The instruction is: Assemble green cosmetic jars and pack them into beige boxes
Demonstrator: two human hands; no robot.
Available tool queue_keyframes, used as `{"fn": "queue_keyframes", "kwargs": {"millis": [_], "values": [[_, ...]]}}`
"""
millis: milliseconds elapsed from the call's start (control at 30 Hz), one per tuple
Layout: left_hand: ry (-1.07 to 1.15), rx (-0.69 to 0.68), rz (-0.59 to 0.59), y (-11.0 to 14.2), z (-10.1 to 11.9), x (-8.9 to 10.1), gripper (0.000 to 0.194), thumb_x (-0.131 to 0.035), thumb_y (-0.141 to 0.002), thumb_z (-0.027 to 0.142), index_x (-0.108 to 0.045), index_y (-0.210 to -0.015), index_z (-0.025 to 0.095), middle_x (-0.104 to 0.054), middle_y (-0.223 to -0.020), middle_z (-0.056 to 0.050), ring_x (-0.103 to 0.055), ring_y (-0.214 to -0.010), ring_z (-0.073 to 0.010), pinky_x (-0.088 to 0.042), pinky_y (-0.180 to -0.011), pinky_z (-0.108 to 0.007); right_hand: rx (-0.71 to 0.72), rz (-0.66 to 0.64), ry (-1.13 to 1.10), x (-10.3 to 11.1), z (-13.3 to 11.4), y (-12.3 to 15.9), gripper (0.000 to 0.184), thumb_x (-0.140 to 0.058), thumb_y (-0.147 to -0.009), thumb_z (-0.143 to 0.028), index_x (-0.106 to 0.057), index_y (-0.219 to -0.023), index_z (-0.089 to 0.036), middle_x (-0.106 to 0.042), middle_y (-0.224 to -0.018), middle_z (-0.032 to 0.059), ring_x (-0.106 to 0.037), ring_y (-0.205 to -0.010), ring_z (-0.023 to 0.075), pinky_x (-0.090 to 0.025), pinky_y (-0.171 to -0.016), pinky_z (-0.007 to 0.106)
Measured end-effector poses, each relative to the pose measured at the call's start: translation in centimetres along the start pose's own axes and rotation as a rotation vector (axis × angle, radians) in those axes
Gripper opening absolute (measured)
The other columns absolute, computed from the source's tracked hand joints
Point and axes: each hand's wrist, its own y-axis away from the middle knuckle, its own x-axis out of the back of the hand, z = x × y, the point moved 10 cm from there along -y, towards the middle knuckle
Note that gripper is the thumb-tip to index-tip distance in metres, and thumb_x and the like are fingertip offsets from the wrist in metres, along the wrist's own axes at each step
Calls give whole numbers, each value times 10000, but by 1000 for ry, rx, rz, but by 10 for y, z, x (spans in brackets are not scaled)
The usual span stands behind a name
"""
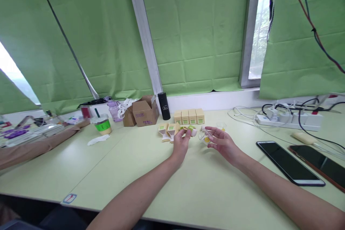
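Note:
My left hand (181, 144) is closed on a small white-and-green piece (192, 130), pinched between thumb and fingers; its exact kind is too small to make out. A little to the right, my right hand (223, 145) grips a clear rounded plastic piece (206, 137) with a yellow spot on it. The two pieces are close together but apart, above the table. Just left of my left hand stand two opened tan cartons (163, 132) with green labels. Behind them is a row of several small tan boxes (188, 116). Another clear piece (222, 126) lies behind my right hand.
Two phones (289, 162) and a pale power bank (304, 138) lie at the right, before a white power strip (289, 120) with tangled cables. A black cylinder (164, 106), a cardboard box (145, 112), a purple bottle (115, 110) and a drink cup (102, 125) stand at the back left.

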Motion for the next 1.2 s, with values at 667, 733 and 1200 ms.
{"fn": "queue_keyframes", "kwargs": {"millis": [667, 733, 1200], "values": [[-101, -38, -182, 8, -1, -20, 488, -686, -892, 608, -727, -1065, 154, -741, -1091, -122, -685, -1028, -265, -538, -905, -369, 4, -30, 72, -4, 12, -2, 584, -955, -606, -368, -731, -1132, -251, -642, -1098, 50, -666, -901, 205, -591, -813, 412], [-108, -44, -185, 8, -1, -20, 493, -689, -889, 609, -727, -1071, 153, -735, -1082, -122, -683, -1034, -266, -541, -905, -369, 4, -29, 73, -4, 12, -2, 582, -955, -608, -374, -732, -1131, -249, -642, -1094, 50, -663, -900, 204, -596, -816, 414], [-222, -81, -200, 11, -4, -19, 502, -700, -873, 612, -739, -1101, 166, -730, -1125, -129, -665, -1074, -278, -530, -935, -387, 22, -52, 174, -7, 13, 0, 620, -943, -635, -416, -696, -1178, -248, -623, -1118, 54, -683, -917, 223, -623, -842, 449]]}}
